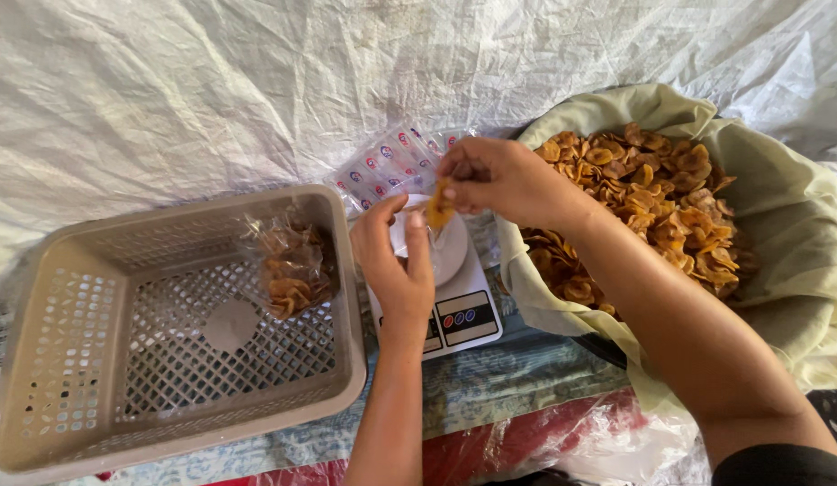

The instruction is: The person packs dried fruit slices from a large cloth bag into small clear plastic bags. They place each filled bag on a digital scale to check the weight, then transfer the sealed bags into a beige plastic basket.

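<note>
My right hand (499, 180) pinches a fried chip (439, 209) above the small kitchen scale (454, 306), while my left hand (396, 261), fingers curled, steadies a clear bag (436, 247) on it. A cloth-lined basket of chips (652, 198) sits right; a beige plastic crate (166, 342) holding one filled bag (292, 265) sits left.

We see golden-brown, orange-tinged chips (652, 193) heaped on a pale olive-green cloth (778, 207), and the same golden-brown in the chip (439, 209) over the white scale (454, 306), whose face carries small red and blue round marks on a black panel. The basket (67, 360) is beige with a lattice of holes, holding a clear bag (292, 265) of brown chips. Behind lies a crinkled white sheet (211, 90), clear packets (391, 166) dotted red and blue, and underneath a faded blue-grey floral cloth (508, 382) beside red plastic (526, 441).
</note>
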